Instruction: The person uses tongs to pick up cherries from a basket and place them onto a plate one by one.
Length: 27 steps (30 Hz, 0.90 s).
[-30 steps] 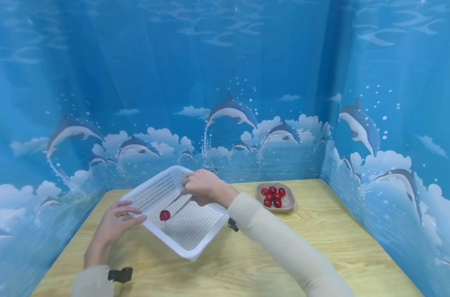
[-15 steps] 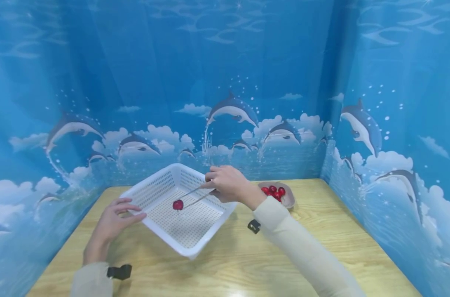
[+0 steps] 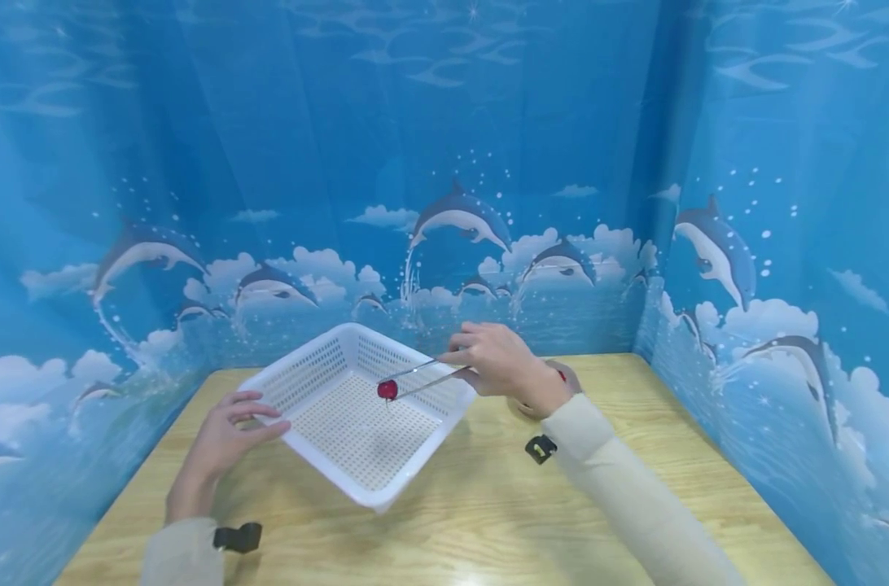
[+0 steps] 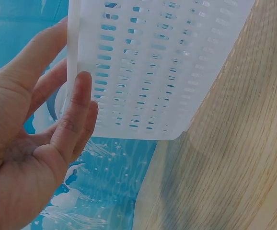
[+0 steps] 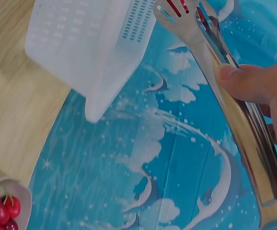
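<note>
My right hand (image 3: 465, 360) grips metal tongs (image 3: 422, 378), whose tips pinch a red cherry (image 3: 387, 390) held above the right part of a white perforated basket (image 3: 356, 439). In the right wrist view the tongs (image 5: 210, 52) run under my thumb (image 5: 253, 84), with the cherry (image 5: 181, 5) at the top edge. My left hand (image 3: 257, 419) pinches the basket's left corner. The left wrist view shows my thumb (image 4: 76, 115) on the basket wall (image 4: 153, 62) and my fingers behind it.
A small bowl (image 3: 572, 381) of red cherries (image 5: 4, 208) sits on the wooden table (image 3: 488, 505) behind my right hand, mostly hidden in the head view. Blue dolphin-print curtains (image 3: 781, 244) close in the back and both sides.
My right hand has lifted the cherry off the basket floor with the tongs and carried it up and to the right, towards the bowl. The left hand and the basket have stayed put.
</note>
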Motion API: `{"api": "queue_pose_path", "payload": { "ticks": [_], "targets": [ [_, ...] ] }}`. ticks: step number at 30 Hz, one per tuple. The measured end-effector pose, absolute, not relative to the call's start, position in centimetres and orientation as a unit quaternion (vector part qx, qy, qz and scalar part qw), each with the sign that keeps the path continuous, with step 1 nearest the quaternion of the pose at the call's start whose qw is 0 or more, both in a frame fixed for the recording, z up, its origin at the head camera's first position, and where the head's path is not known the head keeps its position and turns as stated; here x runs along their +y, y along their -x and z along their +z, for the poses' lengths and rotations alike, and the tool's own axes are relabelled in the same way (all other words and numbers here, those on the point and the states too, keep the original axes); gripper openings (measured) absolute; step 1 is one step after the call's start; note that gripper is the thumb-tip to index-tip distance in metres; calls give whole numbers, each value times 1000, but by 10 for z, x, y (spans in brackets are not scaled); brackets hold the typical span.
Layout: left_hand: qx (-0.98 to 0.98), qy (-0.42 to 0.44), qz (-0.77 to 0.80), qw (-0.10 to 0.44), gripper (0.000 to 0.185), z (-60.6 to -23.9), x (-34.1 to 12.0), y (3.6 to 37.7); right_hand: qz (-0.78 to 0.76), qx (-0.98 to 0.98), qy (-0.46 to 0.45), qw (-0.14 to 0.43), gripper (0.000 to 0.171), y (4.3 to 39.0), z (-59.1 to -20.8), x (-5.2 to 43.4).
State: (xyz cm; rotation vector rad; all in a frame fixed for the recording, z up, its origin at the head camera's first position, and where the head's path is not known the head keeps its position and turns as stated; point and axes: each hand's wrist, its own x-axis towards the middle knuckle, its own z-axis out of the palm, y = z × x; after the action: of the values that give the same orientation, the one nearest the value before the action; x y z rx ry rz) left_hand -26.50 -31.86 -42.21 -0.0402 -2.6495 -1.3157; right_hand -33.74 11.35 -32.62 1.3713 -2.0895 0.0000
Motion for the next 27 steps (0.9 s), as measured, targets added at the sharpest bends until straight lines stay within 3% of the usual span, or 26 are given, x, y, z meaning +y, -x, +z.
{"api": "queue_pose_path", "payload": {
  "ticks": [12, 27],
  "targets": [
    [-894, 14, -438, 89, 45, -421, -319, 264, -6, -818, -485, 309, 29, 331, -321, 148],
    [-897, 10, -435, 76, 49, -421, -320, 266, -7, -801, -484, 353, 29, 328, -312, 191]
  ]
}}
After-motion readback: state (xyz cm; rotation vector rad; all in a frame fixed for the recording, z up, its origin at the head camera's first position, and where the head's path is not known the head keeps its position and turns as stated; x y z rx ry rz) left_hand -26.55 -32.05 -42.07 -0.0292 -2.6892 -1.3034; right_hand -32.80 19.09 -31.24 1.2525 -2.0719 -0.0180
